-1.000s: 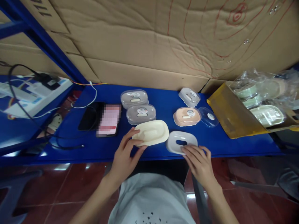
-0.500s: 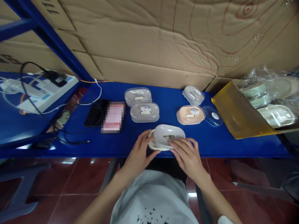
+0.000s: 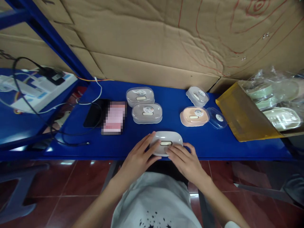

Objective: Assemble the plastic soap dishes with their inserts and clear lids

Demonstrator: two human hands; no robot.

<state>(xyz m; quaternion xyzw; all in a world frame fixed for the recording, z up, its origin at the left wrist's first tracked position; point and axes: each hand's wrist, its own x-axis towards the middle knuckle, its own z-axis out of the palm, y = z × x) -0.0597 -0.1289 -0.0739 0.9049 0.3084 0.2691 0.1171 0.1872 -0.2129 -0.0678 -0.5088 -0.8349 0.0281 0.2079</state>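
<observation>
A pale grey oval soap dish (image 3: pixel 175 136) lies at the blue table's front edge, with a cream piece showing in its centre slot. My left hand (image 3: pixel 142 150) grips its left end, one finger reaching across to the slot. Over the near right side of the dish my right hand (image 3: pixel 184 158) is closed, fingertips pressed on the top beside the slot. The dish's underside and the thumb of my right hand are hidden. Just behind it sits a grey soap dish under a clear lid (image 3: pixel 147 113), with another lidded grey one (image 3: pixel 140 96) behind that.
At right stand a peach lidded dish (image 3: pixel 194 117), a lidded grey dish (image 3: pixel 197 96) and a loose clear lid (image 3: pixel 217 118). Beyond them is a carton (image 3: pixel 249 117) of bagged dishes. A phone (image 3: pixel 114 117), black cables and a power strip (image 3: pixel 45 91) are at left.
The tilted grey top has come down level onto the cream base, and its slot now shows the cream piece. Both hands have shifted slightly left and down with it.
</observation>
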